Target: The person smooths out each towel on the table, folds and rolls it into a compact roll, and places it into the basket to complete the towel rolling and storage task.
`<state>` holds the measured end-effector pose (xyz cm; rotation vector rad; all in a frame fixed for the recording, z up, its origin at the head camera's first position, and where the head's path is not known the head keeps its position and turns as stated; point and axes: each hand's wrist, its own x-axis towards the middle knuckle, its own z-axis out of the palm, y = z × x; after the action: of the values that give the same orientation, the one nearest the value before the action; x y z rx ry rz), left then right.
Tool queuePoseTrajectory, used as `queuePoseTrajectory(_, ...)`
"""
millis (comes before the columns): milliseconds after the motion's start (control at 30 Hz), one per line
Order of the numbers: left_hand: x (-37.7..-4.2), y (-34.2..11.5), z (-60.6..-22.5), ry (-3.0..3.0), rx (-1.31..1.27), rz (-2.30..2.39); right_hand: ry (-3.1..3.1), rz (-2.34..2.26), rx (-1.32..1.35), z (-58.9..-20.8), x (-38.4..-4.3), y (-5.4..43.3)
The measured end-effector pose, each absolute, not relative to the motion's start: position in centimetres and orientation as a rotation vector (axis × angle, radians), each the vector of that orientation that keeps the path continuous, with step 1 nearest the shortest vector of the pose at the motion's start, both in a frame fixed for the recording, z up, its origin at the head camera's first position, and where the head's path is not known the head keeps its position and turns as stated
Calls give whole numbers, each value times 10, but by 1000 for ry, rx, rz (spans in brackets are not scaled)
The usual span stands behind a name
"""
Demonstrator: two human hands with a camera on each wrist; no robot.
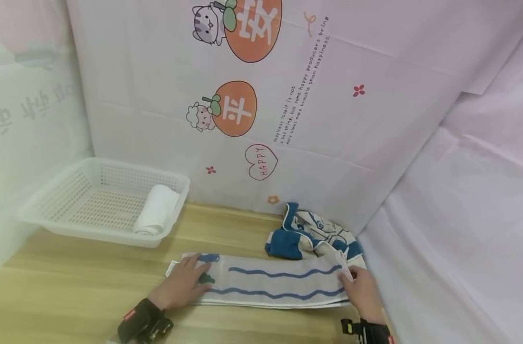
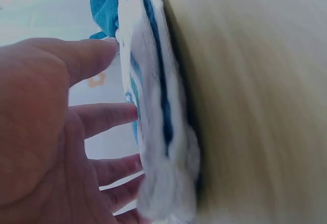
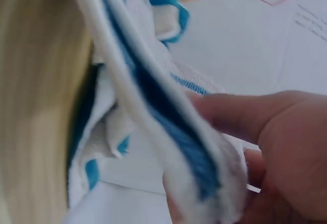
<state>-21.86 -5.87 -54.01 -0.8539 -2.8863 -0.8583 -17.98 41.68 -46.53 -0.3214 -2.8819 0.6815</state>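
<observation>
A light towel with wavy blue stripes lies folded in a long strip on the table. My left hand rests on its left end, fingers spread; in the left wrist view the fingertips touch the towel's face beside its layered edge. At the other end my right hand pinches the towel's corner between thumb and fingers. The right wrist view shows that end raised, its fold gaping with blue inside. Just behind lies a crumpled blue and beige towel, partly covered by the folded one.
A white plastic basket stands at the back left, with a rolled white towel in its right side. Printed white cloth hangs behind the wooden table, and more white cloth borders the right side.
</observation>
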Motion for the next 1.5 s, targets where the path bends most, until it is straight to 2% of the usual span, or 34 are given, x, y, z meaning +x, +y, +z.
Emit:
queuePoseTrajectory(300, -227, -43, -534, -2843, -931, -981, -2678, 707, -210, -432, -181, 394)
queuePoseTrajectory(567, -234, -17, -513, -2629, -954, -1088, -2529, 765, -72, -399, -185, 344)
queuePoseTrajectory(733, -234, -5, -498, -2596, -898, -1182, -2541, 863, 4, -393, -192, 309)
queuePoseTrajectory(1000, -234, 9, -490, -2530, -917, -1333, -2517, 1008, 237, -405, -203, 251)
queuePoseTrajectory(1200, -233, 12, -495, -2511, -945, -1333, -2547, 1031, 471, -429, -204, 209)
queuePoseTrajectory(1500, -223, 3, -511, -2614, -798, -1372, -2761, 1253, 741, -469, -204, 177)
